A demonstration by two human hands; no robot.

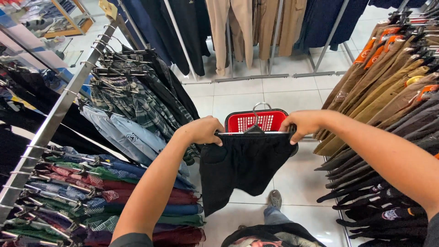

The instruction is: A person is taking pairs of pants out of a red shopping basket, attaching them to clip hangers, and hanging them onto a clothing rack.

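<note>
left hand (201, 130): closed on the left end of the clip hanger (254, 131), fingers curled over the waistband corner of the black shorts (240, 171).
right hand (304, 123): closed on the right end of the same hanger, thumb under, fingers on top.
shorts: hang free between the hands, above the floor (302, 183), in front of the red basket (256, 121). Left hem hangs lower than the right.
slip risk: fabric looks uneven in the clips; if a clip bites only partway, the waistband probably pulls out on one side and the shorts drop.
hook: metal loop sticks up mid-hanger, just by the basket rim; likely snag on the mesh if the hanger goes forward.
left rack (55, 119): close to the left elbow, with plaid shirts (137, 110) on hangers; a swing left could knock one off.
right rack: brown trousers (379, 87) close to the right forearm, same hazard.
footing: shoe (275, 199) right below the hem; a dropped garment lands underfoot.
</note>
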